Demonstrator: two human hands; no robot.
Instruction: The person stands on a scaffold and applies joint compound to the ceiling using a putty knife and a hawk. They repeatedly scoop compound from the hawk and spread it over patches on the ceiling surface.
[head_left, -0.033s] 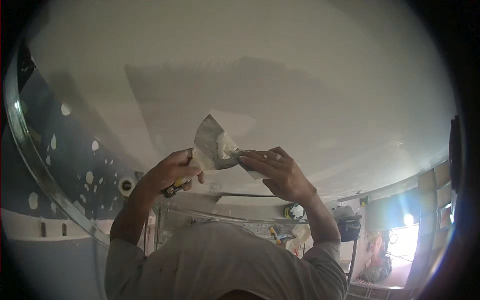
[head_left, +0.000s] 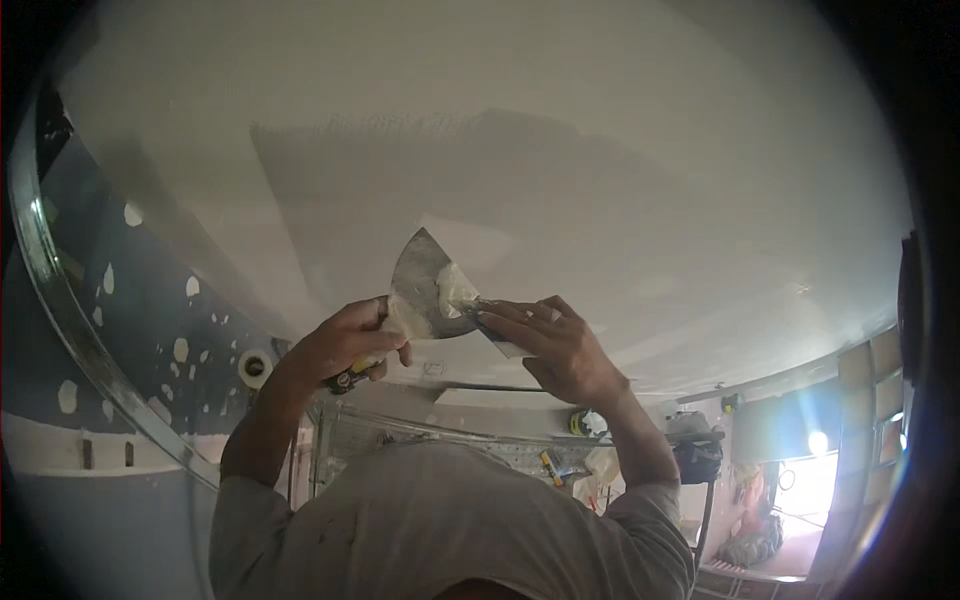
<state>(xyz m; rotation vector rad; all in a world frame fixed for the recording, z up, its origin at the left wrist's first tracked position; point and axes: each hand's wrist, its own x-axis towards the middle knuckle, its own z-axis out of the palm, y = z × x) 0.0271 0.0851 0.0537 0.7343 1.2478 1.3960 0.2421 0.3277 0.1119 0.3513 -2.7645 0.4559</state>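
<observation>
From my remote post I see the left hand (head_left: 350, 342) gripping a broad putty knife (head_left: 414, 275), mid-scene; the right hand (head_left: 568, 350), to its right, clasps a second blade (head_left: 496, 334) near white paste (head_left: 453, 284).

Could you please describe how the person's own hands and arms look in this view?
The left hand and right hand wear no gloves, and no watch shows at either wrist. The forearms are bare up to the short, loose sleeves of a grey T-shirt, which has small dark marks toward its left side.
</observation>
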